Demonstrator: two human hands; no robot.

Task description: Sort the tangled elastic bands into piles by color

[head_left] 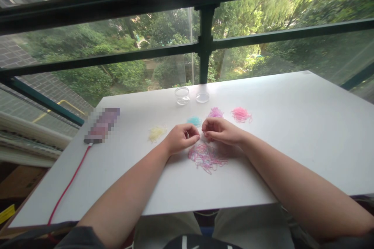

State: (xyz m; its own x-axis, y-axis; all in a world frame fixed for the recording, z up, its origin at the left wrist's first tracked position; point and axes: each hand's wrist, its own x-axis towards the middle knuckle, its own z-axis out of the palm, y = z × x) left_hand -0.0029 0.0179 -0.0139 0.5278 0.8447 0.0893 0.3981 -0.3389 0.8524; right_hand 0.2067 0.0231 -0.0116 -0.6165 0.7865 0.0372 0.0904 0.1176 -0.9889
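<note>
On the left part of the white tabletop [306,132] there lies a flat device [104,124], whose surface is hidden by blurred squares. A red cable [70,183] is connected to its near end and runs down to the table's edge. Behind stands a dark green window frame [206,27]; through the glass one sees leafy trees [172,29] and, at left, a grey brick surface [26,58]. At lower left is a small yellow piece [7,214].

The worktop [298,120] is smooth; on it, a glossy, plastic-looking container [182,97] and rubbery-looking strands [205,157]; beyond it, a metal-looking window frame [206,27].
</note>
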